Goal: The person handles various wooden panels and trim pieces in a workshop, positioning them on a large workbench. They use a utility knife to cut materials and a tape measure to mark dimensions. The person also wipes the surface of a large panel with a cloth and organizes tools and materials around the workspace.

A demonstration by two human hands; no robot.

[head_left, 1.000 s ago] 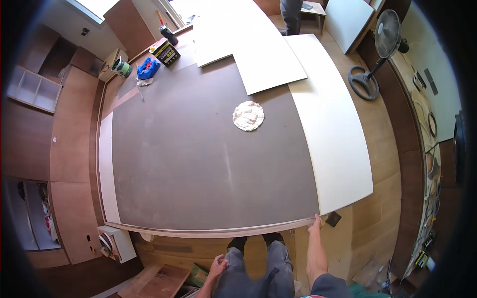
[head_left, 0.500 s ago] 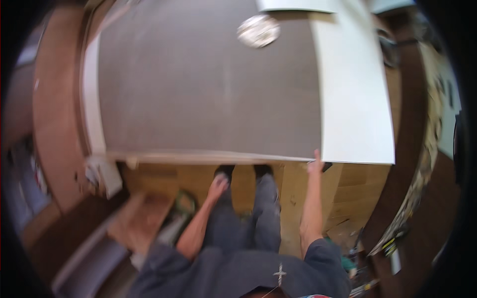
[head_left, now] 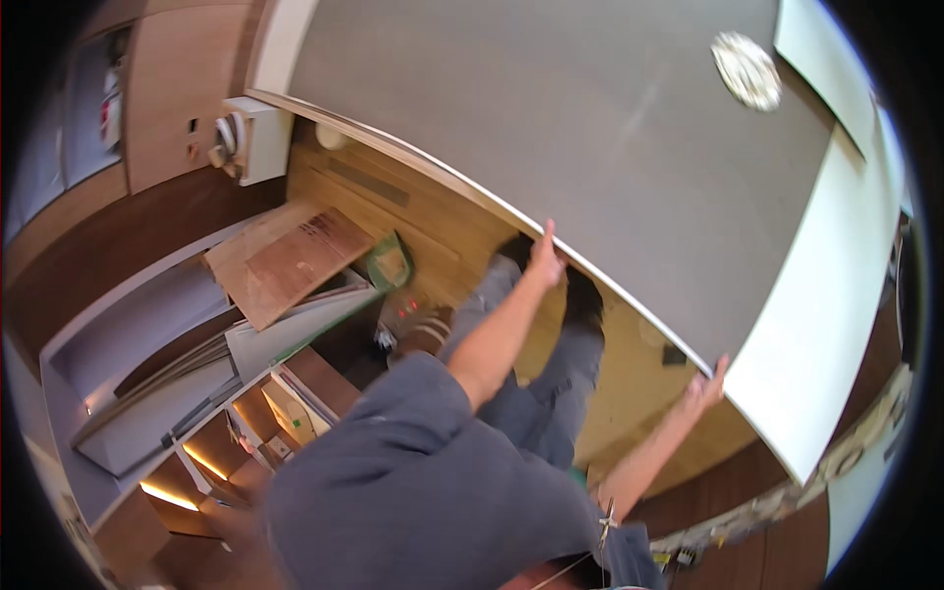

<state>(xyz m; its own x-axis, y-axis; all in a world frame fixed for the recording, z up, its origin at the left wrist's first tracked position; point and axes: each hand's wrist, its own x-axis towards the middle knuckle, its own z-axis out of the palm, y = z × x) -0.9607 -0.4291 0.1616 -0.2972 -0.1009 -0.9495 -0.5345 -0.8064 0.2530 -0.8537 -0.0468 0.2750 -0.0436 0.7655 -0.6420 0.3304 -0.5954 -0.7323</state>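
A large grey board (head_left: pixel 551 128) with a pale front edge lies in front of me. My left hand (head_left: pixel 547 260) grips this edge near its middle, thumb up on the top face and fingers beneath. Farther right, my right hand (head_left: pixel 705 389) holds the same edge beside a white panel (head_left: pixel 806 334), its thumb also on top; the fingers under the board are partly hidden. A round, whitish, uneven object (head_left: pixel 745 71) rests on the board's far part, close to another white sheet (head_left: pixel 831 69).
On the left, a brown board (head_left: pixel 295 261) lies over a box of long strips (head_left: pixel 177 393). A green dustpan-like piece (head_left: pixel 389 262) is beside it. Lit compartments (head_left: pixel 202 457) stand at lower left, and a small white cabinet (head_left: pixel 265 143) stands near the board's left end.
My left hand, free in front of my legs before, has taken hold of the board's edge. My right hand stays at the edge. The whole view has turned and shifted left.
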